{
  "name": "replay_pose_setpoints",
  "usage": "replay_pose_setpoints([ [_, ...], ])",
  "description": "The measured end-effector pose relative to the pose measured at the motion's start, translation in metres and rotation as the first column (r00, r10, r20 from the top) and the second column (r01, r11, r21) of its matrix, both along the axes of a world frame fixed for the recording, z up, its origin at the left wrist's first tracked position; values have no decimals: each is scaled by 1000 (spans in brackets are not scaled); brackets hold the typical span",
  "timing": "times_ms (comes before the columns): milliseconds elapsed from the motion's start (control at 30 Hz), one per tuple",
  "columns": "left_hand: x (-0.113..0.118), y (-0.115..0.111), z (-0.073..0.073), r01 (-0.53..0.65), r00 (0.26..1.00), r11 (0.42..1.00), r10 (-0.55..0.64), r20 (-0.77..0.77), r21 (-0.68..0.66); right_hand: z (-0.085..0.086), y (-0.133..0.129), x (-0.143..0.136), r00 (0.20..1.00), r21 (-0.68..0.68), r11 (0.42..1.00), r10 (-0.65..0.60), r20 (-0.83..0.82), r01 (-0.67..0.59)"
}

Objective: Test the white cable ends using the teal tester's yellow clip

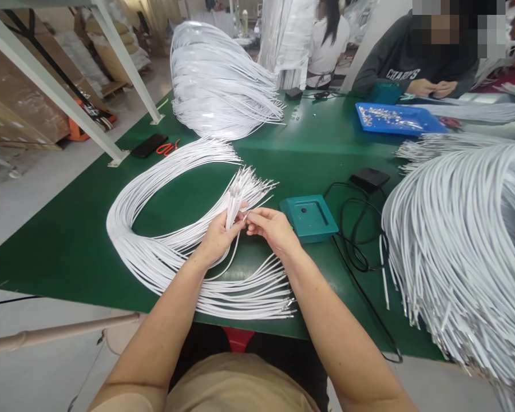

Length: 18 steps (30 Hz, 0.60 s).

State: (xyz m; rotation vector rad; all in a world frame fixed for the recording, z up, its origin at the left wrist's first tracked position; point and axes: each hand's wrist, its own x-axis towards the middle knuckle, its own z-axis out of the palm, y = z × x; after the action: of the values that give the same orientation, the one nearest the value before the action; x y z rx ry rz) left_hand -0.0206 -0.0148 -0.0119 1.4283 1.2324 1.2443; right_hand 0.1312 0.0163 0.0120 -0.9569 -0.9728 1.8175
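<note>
My left hand (218, 234) is closed around a bunch of white cords (236, 200), whose tipped ends fan out above the fingers. Beside it, my right hand (268, 226) pinches the end of a single cord (245, 217) between thumb and fingertips. What sits on that end is too small to make out. A loop of many white cords (122, 223) lies on the green table (60, 229) left of and below my hands, with its ends toward the right. Just right of my right hand stands a small teal square device (311, 217) with a recessed top.
Large bundles of white cords lie at the right (450, 229) and back (214, 80). A blue tray (399, 119) holds small metal parts. A black cable (356, 240), black box (370, 179), phone (149, 145) and orange scissors (167, 149) lie around. Across sits a person (412, 63).
</note>
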Motion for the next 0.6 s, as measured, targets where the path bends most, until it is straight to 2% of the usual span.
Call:
replay_pose_setpoints([
  [133, 0, -1, 2, 39, 993, 997, -32, -112, 64, 2, 3, 4, 996, -121, 989, 85, -32, -88],
  [200, 0, -1, 4, 67, 992, 996, -60, -111, 56, 2, 3, 5, 995, -116, 988, 100, 17, -98],
  [267, -1, -1, 6, 96, 993, 995, -96, -62, 0, 1, 1, 4, 988, -23, 997, 77, 136, -75],
  [333, -1, -1, 7, 113, 993, 991, -112, 24, -69, -1, -1, 2, 958, 169, 984, 10, 285, -60],
  [400, -3, 0, 7, 125, 987, 984, -110, 121, -125, -4, -2, 1, 906, 374, 924, -89, 414, -80],
  [500, -5, 0, 7, 158, 948, 967, -91, 306, -201, -7, -3, 1, 810, 589, 791, -233, 538, -163],
  [600, -8, 1, 8, 219, 876, 928, -51, 480, -301, -7, -3, 3, 672, 739, 574, -395, 627, -352],
])
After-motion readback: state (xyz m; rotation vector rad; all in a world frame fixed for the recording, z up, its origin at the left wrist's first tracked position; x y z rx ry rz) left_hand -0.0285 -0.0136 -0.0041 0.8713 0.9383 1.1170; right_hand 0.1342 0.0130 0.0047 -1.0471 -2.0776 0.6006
